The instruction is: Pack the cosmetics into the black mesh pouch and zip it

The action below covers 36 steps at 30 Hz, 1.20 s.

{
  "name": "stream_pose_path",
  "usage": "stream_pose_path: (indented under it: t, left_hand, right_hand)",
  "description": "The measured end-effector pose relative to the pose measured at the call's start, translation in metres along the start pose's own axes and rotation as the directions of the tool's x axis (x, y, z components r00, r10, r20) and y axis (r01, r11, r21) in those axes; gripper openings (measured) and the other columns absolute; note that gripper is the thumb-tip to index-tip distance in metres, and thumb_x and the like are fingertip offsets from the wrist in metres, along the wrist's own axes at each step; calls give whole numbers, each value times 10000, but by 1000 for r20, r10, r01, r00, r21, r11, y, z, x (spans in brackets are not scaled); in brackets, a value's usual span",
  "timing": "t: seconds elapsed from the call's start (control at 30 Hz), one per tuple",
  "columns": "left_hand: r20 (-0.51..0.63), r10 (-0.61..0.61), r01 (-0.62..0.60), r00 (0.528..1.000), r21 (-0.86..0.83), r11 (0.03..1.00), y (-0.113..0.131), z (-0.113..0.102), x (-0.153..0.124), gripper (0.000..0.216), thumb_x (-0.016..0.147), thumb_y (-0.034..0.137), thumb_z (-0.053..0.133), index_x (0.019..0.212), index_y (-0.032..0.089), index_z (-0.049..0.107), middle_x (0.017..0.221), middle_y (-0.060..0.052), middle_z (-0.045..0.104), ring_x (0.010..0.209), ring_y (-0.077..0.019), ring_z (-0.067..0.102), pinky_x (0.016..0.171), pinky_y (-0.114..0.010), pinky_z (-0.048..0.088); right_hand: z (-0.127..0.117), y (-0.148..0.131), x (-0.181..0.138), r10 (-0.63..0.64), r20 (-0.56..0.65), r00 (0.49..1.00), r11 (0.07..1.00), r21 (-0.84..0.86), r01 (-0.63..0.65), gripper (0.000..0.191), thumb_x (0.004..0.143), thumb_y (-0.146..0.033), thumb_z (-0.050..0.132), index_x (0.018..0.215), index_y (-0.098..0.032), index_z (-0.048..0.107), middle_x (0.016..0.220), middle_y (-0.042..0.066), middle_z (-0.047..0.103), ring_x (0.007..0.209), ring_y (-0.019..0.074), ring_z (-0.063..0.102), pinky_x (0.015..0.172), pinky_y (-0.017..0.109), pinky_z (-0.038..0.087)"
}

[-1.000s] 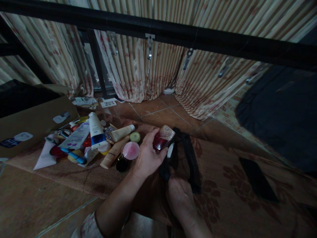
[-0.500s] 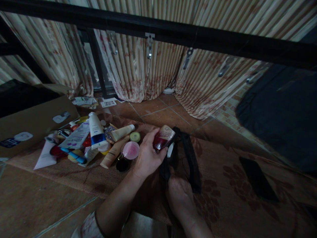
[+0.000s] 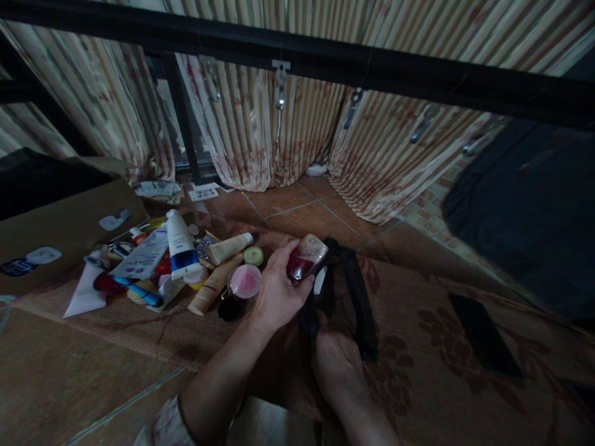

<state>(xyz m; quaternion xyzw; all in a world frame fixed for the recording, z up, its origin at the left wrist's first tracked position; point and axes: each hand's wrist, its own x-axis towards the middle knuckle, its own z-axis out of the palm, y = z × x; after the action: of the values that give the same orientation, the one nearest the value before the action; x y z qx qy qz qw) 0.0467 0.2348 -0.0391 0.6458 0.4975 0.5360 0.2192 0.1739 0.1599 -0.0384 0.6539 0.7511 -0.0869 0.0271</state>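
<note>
My left hand (image 3: 281, 291) is wrapped around a small clear bottle with a dark red part (image 3: 307, 259), which looks like a perfume bottle. It is held tilted above the far left edge of an open black bag (image 3: 360, 297). Closed at the near edge of that bag, my right hand (image 3: 338, 362) grips its dark material; the fingertips are hidden. Inside the bag's opening a small white item (image 3: 319, 280) shows. Just left of my left hand lie a round pink compact (image 3: 245, 282), a small green-lidded jar (image 3: 253, 256) and a brown tube (image 3: 214, 286).
A pile of cosmetics, with a white and blue tube (image 3: 181, 244) on top, lies on the patterned brown cloth (image 3: 186, 344). A cardboard box (image 3: 69, 232) stands at the left. A black phone-like slab (image 3: 486, 334) lies right. A dark rail (image 3: 316, 59) crosses before striped curtains (image 3: 251, 124).
</note>
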Motion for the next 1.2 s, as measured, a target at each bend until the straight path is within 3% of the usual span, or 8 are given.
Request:
stream_pose_path:
  t: [0.13, 0.4, 0.63, 1.2]
  left_hand:
    - [4, -6, 6, 1000, -3, 1000, 1, -1, 0, 637, 715, 162, 662, 1309, 207, 435, 1284, -90, 554, 1208, -251, 510, 1042, -451, 406]
    - [-10, -5, 4, 1000, -8, 1000, 1, 0, -1, 669, 703, 172, 674, 1321, 220, 423, 1310, -85, 539, 1214, -257, 507, 1036, -454, 416]
    - [-29, -1, 1, 1000, 18, 1000, 2, 1, 0, 640, 706, 205, 687, 1298, 217, 442, 1216, -73, 597, 1114, -224, 573, 985, -410, 461]
    - [-6, 27, -27, 1000, 8, 1000, 5, 0, 0, 598, 734, 216, 675, 1287, 209, 449, 1213, -53, 608, 1104, -193, 586, 983, -355, 465]
  right_hand:
    - [3, 0, 1, 5, 24, 1000, 1000, -8, -5, 436, 827, 35, 366, 1187, -120, 558, 763, 85, 715, 745, 194, 706, 606, 243, 454]
    - [1, 1, -2, -23, -47, 999, 999, -30, 21, 421, 823, 35, 368, 1138, -121, 599, 770, 90, 714, 723, 194, 693, 623, 249, 447]
    - [2, 1, 0, -23, -33, 999, 1000, -9, 23, 389, 843, 6, 382, 1136, -135, 595, 793, 85, 717, 743, 191, 692, 632, 245, 438]
    - [2, 0, 2, 13, 35, 999, 999, 31, -14, 410, 844, 18, 351, 1153, -133, 574, 796, 92, 724, 749, 201, 705, 610, 245, 436]
